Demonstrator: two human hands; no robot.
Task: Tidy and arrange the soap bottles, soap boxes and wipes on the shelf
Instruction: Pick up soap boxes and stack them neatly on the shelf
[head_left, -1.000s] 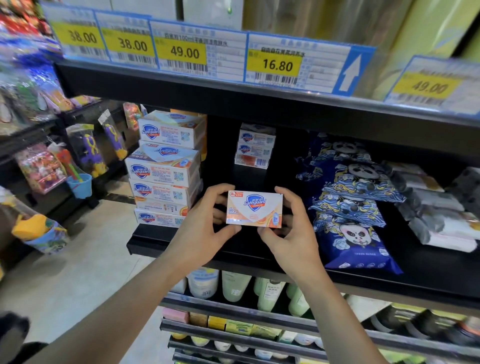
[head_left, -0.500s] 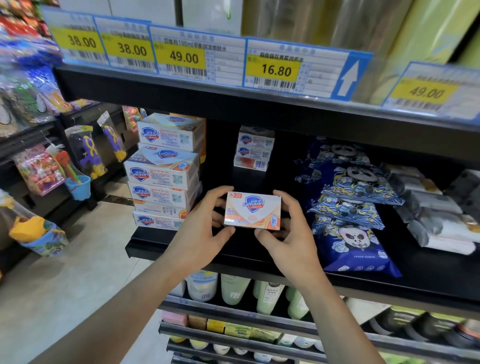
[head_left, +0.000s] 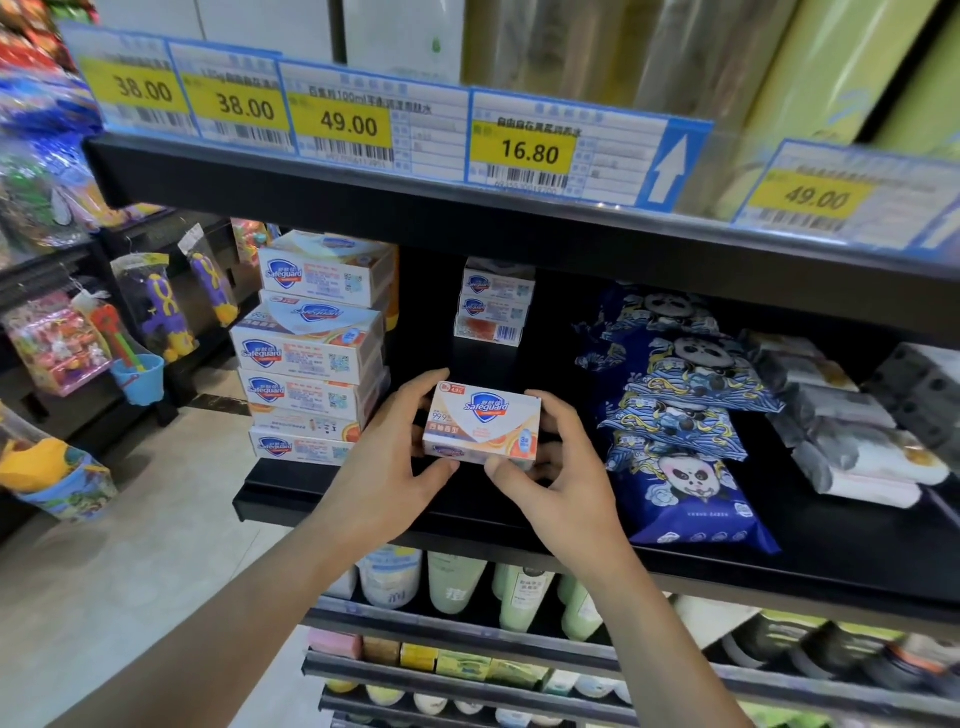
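barely moved, soap box (head_left: 483, 422) pinched between left hand (head_left: 384, 467) and right hand (head_left: 566, 486) fingers.

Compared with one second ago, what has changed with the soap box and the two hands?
Almost nothing. The left hand and right hand still hold the Safeguard soap box between them, just above the black shelf. The stacked soap boxes and panda wipes packs stayed put.

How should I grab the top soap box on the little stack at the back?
Pinch the top box by its two short ends, coming straight in from the front. It lies flat with its long face toward you, and both ends stand free of neighbours. The shelf above hangs low, so a reach from overhead looks cramped. Both hands now hold another soap box that way.
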